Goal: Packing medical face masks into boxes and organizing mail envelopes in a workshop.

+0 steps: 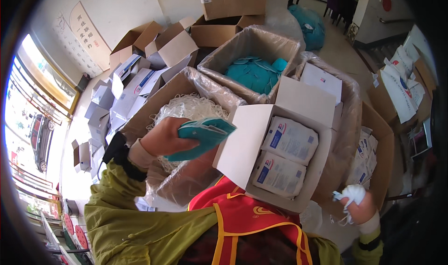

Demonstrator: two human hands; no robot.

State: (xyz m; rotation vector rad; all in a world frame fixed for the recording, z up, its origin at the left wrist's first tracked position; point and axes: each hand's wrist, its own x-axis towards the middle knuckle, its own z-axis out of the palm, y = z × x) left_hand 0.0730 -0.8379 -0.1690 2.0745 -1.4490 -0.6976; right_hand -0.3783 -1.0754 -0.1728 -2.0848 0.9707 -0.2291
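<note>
Teal non-woven mask stack (204, 133) pinched in left hand (161, 141), fingers clenched across its near edge, held over plastic-lined carton of white ear loops (186, 107). Probably light, floppy, layers prone to sliding: better gripped flat mid-stack. Right hand (359, 204) clenched on white loop bundle (351, 193), beside white box of sealed packets (284, 155).

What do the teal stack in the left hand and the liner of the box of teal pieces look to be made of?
Teal stack in the left hand: seemingly soft matte non-woven fabric, since its thin layers bend.
Liner: clear glossy plastic film, wrinkled, showing the cardboard through it.
</note>
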